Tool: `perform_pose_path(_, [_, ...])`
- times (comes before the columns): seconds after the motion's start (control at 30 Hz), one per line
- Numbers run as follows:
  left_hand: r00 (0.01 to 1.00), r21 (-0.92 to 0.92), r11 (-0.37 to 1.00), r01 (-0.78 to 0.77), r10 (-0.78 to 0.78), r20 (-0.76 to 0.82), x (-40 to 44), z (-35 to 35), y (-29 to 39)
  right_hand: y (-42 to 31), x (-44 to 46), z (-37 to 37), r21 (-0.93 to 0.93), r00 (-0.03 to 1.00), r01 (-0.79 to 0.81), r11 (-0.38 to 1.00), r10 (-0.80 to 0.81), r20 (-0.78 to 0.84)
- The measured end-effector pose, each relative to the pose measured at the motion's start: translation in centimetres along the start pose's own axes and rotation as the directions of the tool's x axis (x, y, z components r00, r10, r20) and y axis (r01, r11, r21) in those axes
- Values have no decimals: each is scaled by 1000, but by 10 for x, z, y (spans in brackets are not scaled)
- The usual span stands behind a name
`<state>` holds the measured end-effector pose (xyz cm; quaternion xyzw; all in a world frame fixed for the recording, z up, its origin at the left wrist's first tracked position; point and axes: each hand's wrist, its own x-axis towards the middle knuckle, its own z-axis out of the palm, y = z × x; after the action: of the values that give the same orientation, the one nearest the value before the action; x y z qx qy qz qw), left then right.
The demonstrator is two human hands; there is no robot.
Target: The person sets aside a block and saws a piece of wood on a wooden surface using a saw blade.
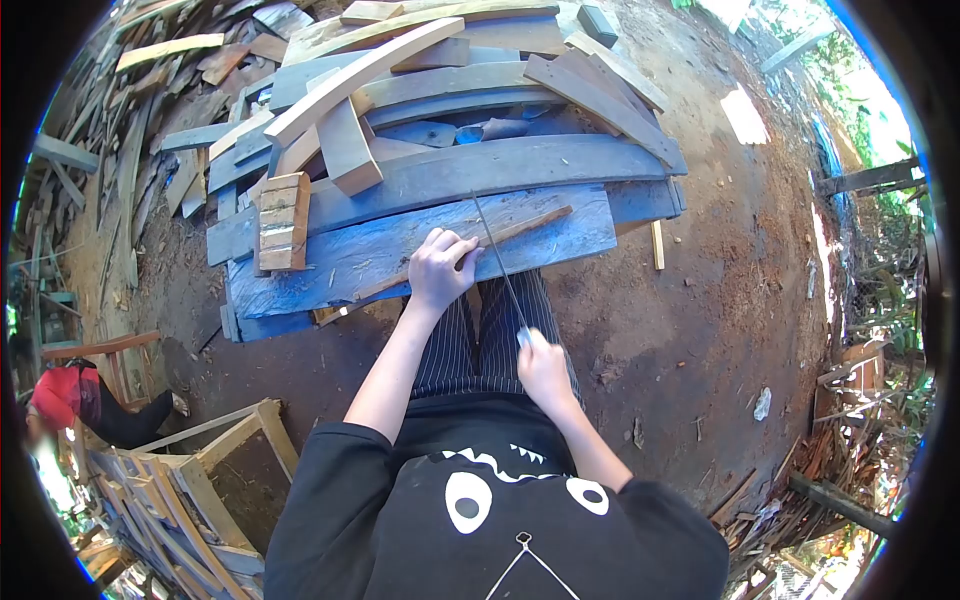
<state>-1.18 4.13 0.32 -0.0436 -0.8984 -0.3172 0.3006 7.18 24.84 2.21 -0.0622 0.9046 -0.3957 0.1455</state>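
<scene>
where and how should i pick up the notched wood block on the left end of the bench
I'd grip the notched wood block across its two long sides, near the end closest to the person, coming down from above. It looks narrower across than lengthwise, and that end points away from the crossed wood pieces. The left hand is nearer but is on the thin strip.

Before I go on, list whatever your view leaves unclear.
- Thin wood strip, head view: part is covered by the left hand.
- Handle, head view: mostly wrapped by the right hand.
- Teeth on the blade, if any: too small, head view.
- Wearer's feet, head view: hidden below the work surface.
- Face of the person in red: blurred, head view.
</scene>
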Motion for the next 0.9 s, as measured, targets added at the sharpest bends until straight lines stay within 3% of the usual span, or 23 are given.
perform_pose_path(0.1, [1000,-18,1000,6,-6,17,-2,-1,-1,-1,-7,-7,11,1000,29,1000,-29,-12])
perform_pose_path(0.33, [1000,14,1000,2,-2,13,-2,0,-1,-14,73,22,3,992,114,994,-113,-60])
perform_pose_path(0.53, [1000,-8,1000,4,-4,17,-1,0,-1,0,-9,-11,12,1000,-24,1000,24,9])
perform_pose_path(0.83, [1000,9,1000,0,-1,25,-4,1,-2,-19,77,18,10,996,87,996,-86,-29])
perform_pose_path(0.9, [1000,20,1000,0,0,27,-3,1,-2,-13,51,15,-13,1000,8,1000,-8,2])
